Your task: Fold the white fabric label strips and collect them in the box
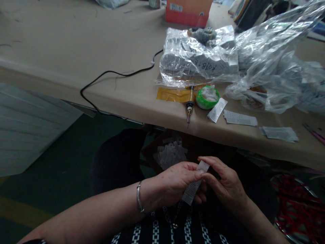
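Observation:
Over my lap, my left hand (180,178) pinches a narrow white printed label (192,192) between thumb and fingers. The label's lower part, with rows of small print, hangs below the thumb, and its blank upper end sticks out above. My right hand (225,186) curves round that upper end, with its index fingertip and thumb at the label's edge. Part of the label is hidden behind my left thumb. Below the table edge lies a heap of small white pieces (172,154).
On the table near its edge are a soldering-iron-like tool (189,110), a green tub (207,98) with white wadding, a folded white strip (217,110) and label stacks (240,118) (279,133). Behind them lie plastic-wrapped bundles (200,61), a black cord (109,72) and an orange box (188,13).

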Available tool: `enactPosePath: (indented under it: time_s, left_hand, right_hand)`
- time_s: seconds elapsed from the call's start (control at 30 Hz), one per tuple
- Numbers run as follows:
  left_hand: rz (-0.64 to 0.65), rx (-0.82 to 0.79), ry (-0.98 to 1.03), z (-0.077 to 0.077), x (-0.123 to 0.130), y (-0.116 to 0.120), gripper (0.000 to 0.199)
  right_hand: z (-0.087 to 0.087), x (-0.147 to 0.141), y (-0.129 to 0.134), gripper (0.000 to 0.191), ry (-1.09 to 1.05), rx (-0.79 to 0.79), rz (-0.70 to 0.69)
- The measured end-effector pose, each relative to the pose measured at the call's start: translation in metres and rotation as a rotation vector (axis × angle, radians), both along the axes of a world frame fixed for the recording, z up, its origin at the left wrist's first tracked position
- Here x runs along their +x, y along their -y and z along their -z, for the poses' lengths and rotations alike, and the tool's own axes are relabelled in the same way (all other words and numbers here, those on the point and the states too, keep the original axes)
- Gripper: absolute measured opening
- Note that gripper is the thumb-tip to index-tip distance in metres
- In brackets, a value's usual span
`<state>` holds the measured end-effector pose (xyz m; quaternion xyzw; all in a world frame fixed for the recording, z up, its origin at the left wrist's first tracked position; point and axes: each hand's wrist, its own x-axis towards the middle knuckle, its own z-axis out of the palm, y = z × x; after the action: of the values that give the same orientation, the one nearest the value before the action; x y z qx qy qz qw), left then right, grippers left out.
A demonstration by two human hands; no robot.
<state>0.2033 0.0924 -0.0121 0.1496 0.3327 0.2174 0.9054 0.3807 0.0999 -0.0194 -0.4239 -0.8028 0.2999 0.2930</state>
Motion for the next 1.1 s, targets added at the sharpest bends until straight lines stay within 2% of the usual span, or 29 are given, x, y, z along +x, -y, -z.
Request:
enactPosePath:
  time_s: [0.27,0.4,0.53,0.6,0.8,1.1]
  left_hand:
    - [-0.022,0.038,0.003,0.005,0.0,0.002,0.035]
    - [-0.042,0.061,0.001,0.002,0.0,0.002,0.034]
    - [-0.1,0.089,-0.065,-0.001,0.001,0.002,0.034]
    - [-0.135,0.109,-0.109,-0.001,0.001,0.001,0.032]
    - [-0.199,0.185,-0.201,-0.001,0.002,0.0,0.028]
    - [-0.269,0.259,-0.247,-0.001,0.0,-0.003,0.024]
  right_hand:
    - [0.002,-0.002,0.004,0.027,-0.008,-0.042,-0.026]
    - [0.002,-0.002,0.005,0.04,-0.11,-0.233,0.075]
    - [0.0,-0.006,0.002,0.022,-0.306,-0.552,0.225]
    - [-0.001,-0.01,-0.001,0.021,-0.343,-0.649,0.255]
    - [0.0,-0.023,-0.008,0.024,-0.439,-0.754,0.295]
    - [-0.002,-0.04,-0.016,0.022,-0.603,-0.923,0.272]
